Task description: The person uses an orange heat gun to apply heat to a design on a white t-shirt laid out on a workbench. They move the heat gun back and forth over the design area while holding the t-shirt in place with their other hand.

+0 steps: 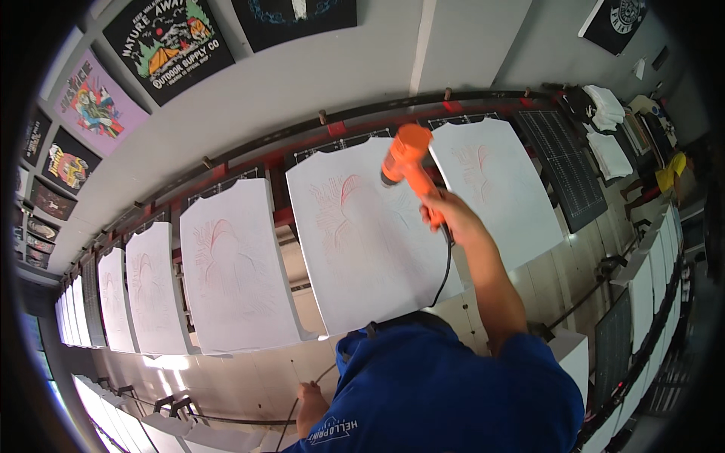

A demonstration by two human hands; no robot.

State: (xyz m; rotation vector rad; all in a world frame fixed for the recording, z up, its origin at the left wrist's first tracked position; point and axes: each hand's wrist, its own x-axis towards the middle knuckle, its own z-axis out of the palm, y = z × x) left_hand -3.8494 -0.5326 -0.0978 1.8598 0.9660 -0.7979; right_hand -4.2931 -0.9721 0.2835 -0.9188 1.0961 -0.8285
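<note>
My right hand (451, 215) grips the handle of an orange heat gun (406, 157). The nozzle end is held over the upper part of a white shirt (362, 249) stretched on a platen, which carries a faint red print. A black cable (447, 264) runs down from the gun along my forearm. My left hand (311, 399) is low by my blue shirt, closed on a thin dark cord (291, 415).
White printed shirts (230, 272) lie on a long row of platens to the left, and another (495, 185) lies to the right. A bare black gridded platen (566, 166) follows, then folded white shirts (608, 109). A second platen row (649, 287) runs at right. Printed shirts (170, 41) hang on the wall.
</note>
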